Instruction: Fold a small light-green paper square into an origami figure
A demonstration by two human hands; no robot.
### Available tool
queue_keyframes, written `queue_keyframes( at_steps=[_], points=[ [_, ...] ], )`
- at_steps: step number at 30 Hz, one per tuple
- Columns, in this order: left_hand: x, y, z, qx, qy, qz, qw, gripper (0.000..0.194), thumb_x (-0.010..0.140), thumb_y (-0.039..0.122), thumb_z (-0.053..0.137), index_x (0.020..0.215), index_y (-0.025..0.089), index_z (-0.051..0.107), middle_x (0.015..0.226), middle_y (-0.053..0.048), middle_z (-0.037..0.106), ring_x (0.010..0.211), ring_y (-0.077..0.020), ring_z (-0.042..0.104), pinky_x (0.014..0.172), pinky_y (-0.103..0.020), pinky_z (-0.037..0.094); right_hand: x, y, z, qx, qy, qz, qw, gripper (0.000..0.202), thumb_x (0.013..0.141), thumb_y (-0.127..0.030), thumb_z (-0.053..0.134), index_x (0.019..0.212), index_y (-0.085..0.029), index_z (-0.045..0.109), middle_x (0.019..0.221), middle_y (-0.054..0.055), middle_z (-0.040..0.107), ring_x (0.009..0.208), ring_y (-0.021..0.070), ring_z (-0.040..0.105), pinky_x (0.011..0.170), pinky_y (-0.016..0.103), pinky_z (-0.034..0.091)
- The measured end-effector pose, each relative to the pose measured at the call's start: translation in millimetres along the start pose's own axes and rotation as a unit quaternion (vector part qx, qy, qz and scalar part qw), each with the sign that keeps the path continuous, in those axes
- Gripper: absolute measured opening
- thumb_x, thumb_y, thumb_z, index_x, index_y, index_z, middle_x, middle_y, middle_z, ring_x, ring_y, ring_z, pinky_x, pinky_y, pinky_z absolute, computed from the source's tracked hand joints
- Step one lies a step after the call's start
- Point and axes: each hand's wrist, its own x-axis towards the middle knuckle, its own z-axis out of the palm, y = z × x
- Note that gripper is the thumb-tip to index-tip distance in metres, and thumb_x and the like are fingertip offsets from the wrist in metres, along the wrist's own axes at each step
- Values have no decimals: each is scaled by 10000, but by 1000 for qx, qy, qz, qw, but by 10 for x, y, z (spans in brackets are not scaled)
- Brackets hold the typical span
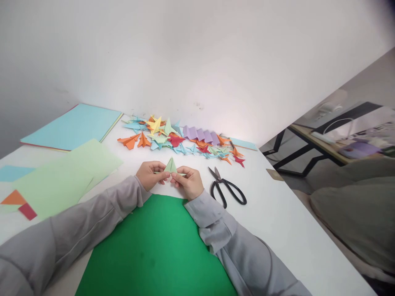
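A small folded piece of light green paper (170, 165) with a pointed top is pinched between both hands, above the white table. My left hand (152, 174) grips its left side between thumb and fingers. On its right side, my right hand (189, 181) pinches it the same way, the two thumbs almost meeting at its lower edge. Beneath my wrists lies a big dark green sheet (154, 246). Black-handled scissors (227, 187) rest with blades slightly apart, just right of my right hand.
Many small folded paper pieces (175, 141) in several colours lie along the wall, with a pleated purple strip (200, 134) among them. At left are a stack of blue sheets (74, 127), light green sheets (61, 176) and small orange (14, 197) and red scraps (27, 211).
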Motion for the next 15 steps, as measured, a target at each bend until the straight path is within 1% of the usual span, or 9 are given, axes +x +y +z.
queue_keyframes(
  at_steps=[5,8,12,15],
  points=[
    [-14,25,-8,2,-10,3,1000,295,486,299,766,651,103,621,468,7,590,396,-83,520,398,-206,461,-1,7,15,12,-13,1,1000,230,551,-332,745,583,-144,617,449,-5,615,339,76,500,358,186,406],
    [-12,31,-7,-3,-13,-10,1000,317,453,295,784,634,103,608,451,10,584,395,-86,522,390,-202,456,-7,5,25,2,-18,-3,1000,239,570,-351,737,579,-142,622,457,1,614,362,85,521,380,195,426],
    [-2,17,-3,-19,-15,-33,999,355,438,308,788,639,99,584,470,-7,608,404,-100,545,378,-205,454,-24,-17,13,-13,-28,-18,999,263,587,-360,728,520,-143,597,436,-7,597,327,61,471,344,177,379],
    [1,3,-1,-31,-10,-42,999,401,433,311,788,684,100,558,465,-1,603,400,-115,555,370,-215,456,-26,-29,8,-18,-30,-22,999,269,590,-353,728,497,-139,593,421,-11,588,307,49,444,326,169,351]
  ],
)
